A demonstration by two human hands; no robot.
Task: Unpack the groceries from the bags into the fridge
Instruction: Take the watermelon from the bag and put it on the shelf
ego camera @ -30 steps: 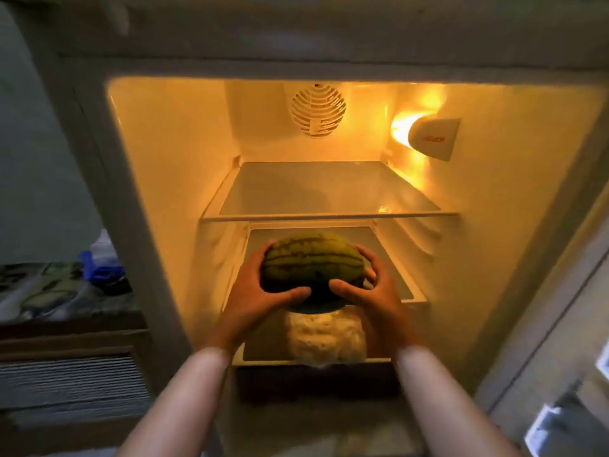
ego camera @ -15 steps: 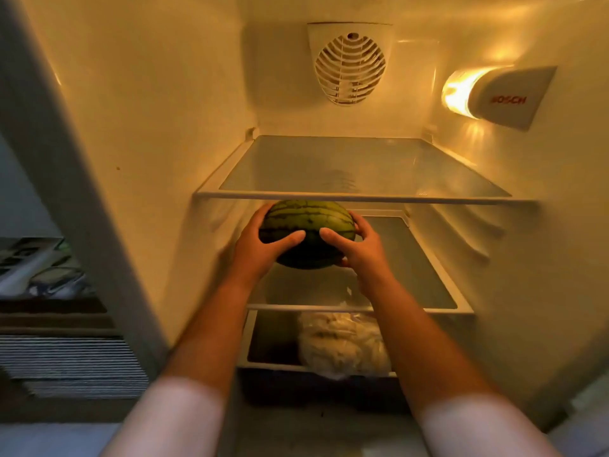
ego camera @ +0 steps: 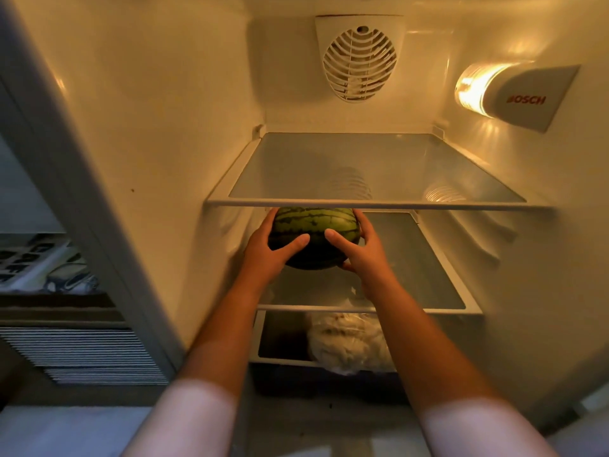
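While the fridge (ego camera: 138,133) stands open, the left hand (ego camera: 268,250) and right hand (ego camera: 361,250) clamp a striped watermelon (ego camera: 314,232) between them, fingers spread around its sides, just over the middle glass shelf (ego camera: 428,275) and under the top shelf (ego camera: 379,202). A bagged pale item (ego camera: 349,344) lies below.

One legible brand: "BOSCH", red capitals, printed on the white lamp housing (ego camera: 524,97) mounted on the fridge's right inner wall, at about 2 o'clock in the head view. The first letter is partly washed out by glare from the lit bulb beside it. At about 9 o'clock, outside the fridge, large dark block letters stand on a pale surface (ego camera: 23,258); cropped and skewed, not readable.
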